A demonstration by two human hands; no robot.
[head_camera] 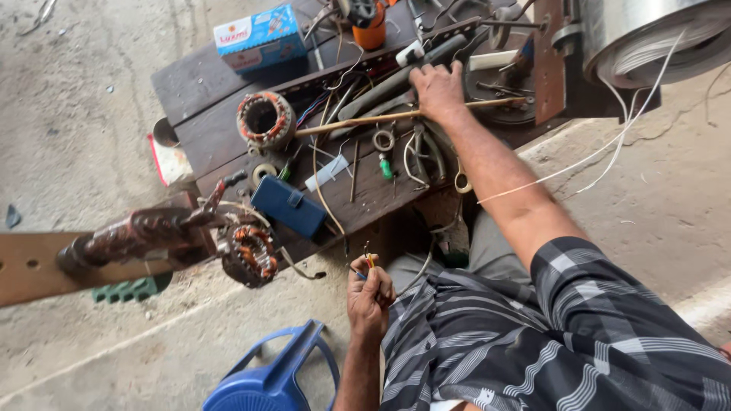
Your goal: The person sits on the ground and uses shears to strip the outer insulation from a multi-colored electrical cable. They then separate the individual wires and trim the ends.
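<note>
My left hand [369,293] is low in the view, in front of my striped shirt, pinching a short bundle of thin orange and yellow wire ends [368,259]. My right hand [438,90] reaches out to the dark wooden workbench [198,84] and lies palm down on a heap of long metal tools [381,87], just above a thin wooden stick [358,119]. Whether it grips any tool I cannot tell. A round stator with copper windings [265,120] stands left of that hand.
A second copper-wound stator [248,255] hangs on a rusty rig fixed to a wooden plank [30,266] at left. A blue case [288,205], green-handled screwdriver [386,167], cardboard box [259,34] and orange can [371,32] sit on the bench. Metal drum [655,34] top right; blue stool [266,377] below.
</note>
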